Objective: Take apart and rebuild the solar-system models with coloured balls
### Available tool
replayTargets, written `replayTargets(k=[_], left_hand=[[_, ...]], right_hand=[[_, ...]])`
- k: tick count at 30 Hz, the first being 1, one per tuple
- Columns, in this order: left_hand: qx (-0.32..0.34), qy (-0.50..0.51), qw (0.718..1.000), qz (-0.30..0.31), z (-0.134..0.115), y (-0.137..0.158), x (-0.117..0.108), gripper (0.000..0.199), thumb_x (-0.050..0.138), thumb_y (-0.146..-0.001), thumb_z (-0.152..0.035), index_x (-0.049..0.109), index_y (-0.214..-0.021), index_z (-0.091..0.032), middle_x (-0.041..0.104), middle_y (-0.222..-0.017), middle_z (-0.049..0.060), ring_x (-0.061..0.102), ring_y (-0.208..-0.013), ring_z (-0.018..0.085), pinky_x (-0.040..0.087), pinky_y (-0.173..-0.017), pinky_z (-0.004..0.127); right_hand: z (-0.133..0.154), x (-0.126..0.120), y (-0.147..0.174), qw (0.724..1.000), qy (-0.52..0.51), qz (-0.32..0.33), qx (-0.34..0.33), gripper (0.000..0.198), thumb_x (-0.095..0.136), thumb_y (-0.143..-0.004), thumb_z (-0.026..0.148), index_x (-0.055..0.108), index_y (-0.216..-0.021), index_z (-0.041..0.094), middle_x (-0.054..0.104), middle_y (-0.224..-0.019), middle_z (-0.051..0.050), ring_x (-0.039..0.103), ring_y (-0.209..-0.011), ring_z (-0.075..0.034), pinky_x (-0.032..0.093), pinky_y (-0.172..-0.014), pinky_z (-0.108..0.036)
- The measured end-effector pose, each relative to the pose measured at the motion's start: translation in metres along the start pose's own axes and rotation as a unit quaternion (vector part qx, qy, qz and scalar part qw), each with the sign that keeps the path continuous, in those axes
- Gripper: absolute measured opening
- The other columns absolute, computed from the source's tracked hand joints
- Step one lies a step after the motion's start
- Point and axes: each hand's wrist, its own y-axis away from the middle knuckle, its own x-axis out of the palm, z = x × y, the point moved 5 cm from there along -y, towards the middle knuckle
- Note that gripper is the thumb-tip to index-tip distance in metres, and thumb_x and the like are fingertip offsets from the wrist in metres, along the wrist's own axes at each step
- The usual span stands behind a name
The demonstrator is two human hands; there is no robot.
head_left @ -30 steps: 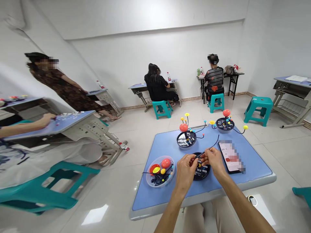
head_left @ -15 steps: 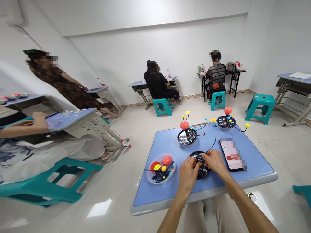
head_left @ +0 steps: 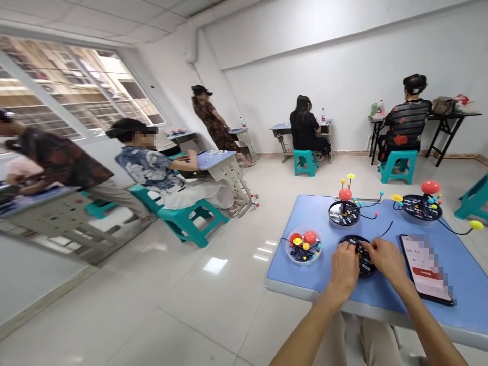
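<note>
Both grips, the left hand (head_left: 344, 264) and right hand (head_left: 386, 258), are pinched on the black round base (head_left: 360, 256) near the blue table's (head_left: 305, 264) front edge, where a thin curved rod (head_left: 385, 231) seems being seated, which calls for steady alignment.

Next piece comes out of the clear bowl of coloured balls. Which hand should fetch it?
Probably the left hand. It rests on the near left edge of the black round base, on the side facing the clear bowl. The right hand is on the base's far side, beside the phone.
</note>
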Motion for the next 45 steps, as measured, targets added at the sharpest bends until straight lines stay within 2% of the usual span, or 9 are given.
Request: replayTargets(k=[4,7,10,14,26,33,37,41,45], left_hand=[[0.040,0.037,0.997,-0.059,0.006,0.019,-0.020,0.034,0.059,-0.085,-0.014,0.059,-0.118,-0.014,0.065,-0.112,0.012,0.060,-0.104,0.024,0.051,-0.087,0.035],[0.054,0.031,0.985,-0.164,0.039,0.039,-0.060,0.017,0.054,-0.091,-0.020,0.065,-0.103,-0.019,0.065,-0.104,0.009,0.061,-0.098,0.021,0.050,-0.089,0.034],[-0.067,-0.011,0.964,-0.256,0.098,0.050,-0.108,0.022,0.046,-0.094,-0.023,0.067,-0.090,-0.019,0.065,-0.093,0.008,0.062,-0.088,0.021,0.049,-0.080,0.035],[-0.166,-0.032,0.955,-0.243,0.155,0.048,-0.143,0.021,0.049,-0.092,-0.024,0.069,-0.088,-0.018,0.067,-0.088,0.007,0.063,-0.082,0.022,0.047,-0.075,0.035],[-0.109,0.100,0.945,-0.292,0.162,0.069,-0.120,0.026,0.042,-0.091,-0.026,0.067,-0.086,-0.020,0.067,-0.081,0.005,0.063,-0.074,0.019,0.049,-0.070,0.032],[-0.101,0.128,0.947,-0.278,0.161,0.074,-0.116,0.026,0.042,-0.091,-0.028,0.067,-0.089,-0.019,0.069,-0.083,0.006,0.064,-0.073,0.019,0.050,-0.070,0.033],[-0.100,0.107,0.948,-0.283,0.155,0.074,-0.123,0.024,0.044,-0.092,-0.028,0.066,-0.089,-0.019,0.068,-0.084,0.005,0.063,-0.073,0.018,0.049,-0.069,0.031],[-0.042,0.023,0.978,-0.201,0.127,0.054,-0.128,0.024,0.043,-0.094,-0.024,0.067,-0.090,-0.021,0.066,-0.088,0.004,0.062,-0.078,0.017,0.046,-0.071,0.028],[0.012,-0.131,0.991,-0.021,0.096,0.021,-0.109,0.027,0.042,-0.094,-0.017,0.068,-0.086,-0.019,0.066,-0.091,0.008,0.062,-0.087,0.021,0.044,-0.070,0.029]], right_hand=[[-0.003,-0.013,0.021,0.996,-0.036,-0.083,0.002,0.042,0.041,-0.092,0.051,0.067,-0.076,0.022,0.072,-0.068,-0.009,0.066,-0.066,-0.027,0.034,-0.055,-0.030],[0.012,-0.024,0.045,0.982,-0.127,-0.140,-0.029,0.039,0.045,-0.089,0.055,0.067,-0.083,0.023,0.071,-0.067,-0.005,0.063,-0.058,-0.024,0.036,-0.054,-0.029],[0.053,-0.027,0.056,0.961,-0.208,-0.120,-0.140,0.034,0.047,-0.090,0.050,0.066,-0.085,0.023,0.070,-0.070,-0.003,0.061,-0.059,-0.019,0.039,-0.057,-0.027],[0.120,-0.016,0.043,0.948,-0.153,-0.062,-0.272,0.025,0.048,-0.092,0.031,0.068,-0.082,0.021,0.069,-0.075,-0.004,0.060,-0.065,-0.017,0.037,-0.061,-0.026],[0.235,0.043,0.025,0.934,0.070,0.060,-0.346,0.021,0.051,-0.093,0.027,0.069,-0.101,0.018,0.068,-0.100,-0.012,0.066,-0.088,-0.023,0.040,-0.070,-0.029],[0.232,0.044,0.022,0.948,0.049,0.046,-0.312,0.023,0.045,-0.091,0.016,0.068,-0.095,0.014,0.069,-0.101,-0.014,0.066,-0.086,-0.022,0.043,-0.071,-0.029],[0.206,0.010,0.007,0.952,-0.180,-0.012,-0.246,0.017,0.048,-0.085,0.018,0.063,-0.080,0.018,0.071,-0.079,-0.006,0.064,-0.070,-0.017,0.045,-0.065,-0.026],[0.163,-0.027,0.007,0.848,-0.513,-0.008,-0.135,0.012,0.057,-0.078,0.029,0.055,-0.072,0.018,0.065,-0.064,-0.001,0.053,-0.046,-0.012,0.041,-0.042,-0.023],[0.131,-0.039,0.036,0.769,-0.632,0.039,-0.092,0.031,0.073,-0.070,0.039,0.063,-0.087,0.015,0.066,-0.066,-0.001,0.054,-0.046,-0.011,0.044,-0.039,-0.023]])
